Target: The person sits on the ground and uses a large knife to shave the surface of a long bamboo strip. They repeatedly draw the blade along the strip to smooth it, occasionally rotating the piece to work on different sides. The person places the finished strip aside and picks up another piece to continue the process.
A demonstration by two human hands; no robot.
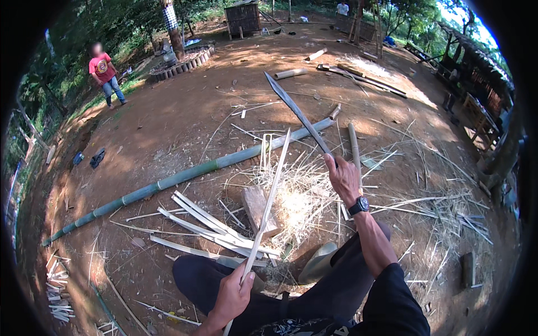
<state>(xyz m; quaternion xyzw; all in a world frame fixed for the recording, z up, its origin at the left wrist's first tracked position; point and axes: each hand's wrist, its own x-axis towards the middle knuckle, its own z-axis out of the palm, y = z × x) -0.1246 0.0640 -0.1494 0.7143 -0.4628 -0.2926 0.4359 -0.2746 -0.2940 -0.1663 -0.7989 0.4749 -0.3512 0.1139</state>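
Note:
My left hand (pixel 232 297) is closed round the lower part of a long, pale bamboo strip (pixel 270 204), which slants up and away past a wooden block (pixel 259 210). My right hand (pixel 343 178), with a dark watch on its wrist, grips the handle of a machete (pixel 297 111). The long blade points up and to the left, apart from the strip. Curly bamboo shavings (pixel 297 207) are heaped beside the block. Several split bamboo slats (pixel 207 227) lie fanned out to the left of the block, near my knee.
A long green bamboo pole (pixel 179 178) crosses the ground beyond the block. Cut bamboo pieces (pixel 291 73) lie farther off. More thin strips (pixel 448 224) are scattered at the right. A person in a red shirt (pixel 102 70) stands at the far left; a thatched shelter (pixel 476 73) stands far right.

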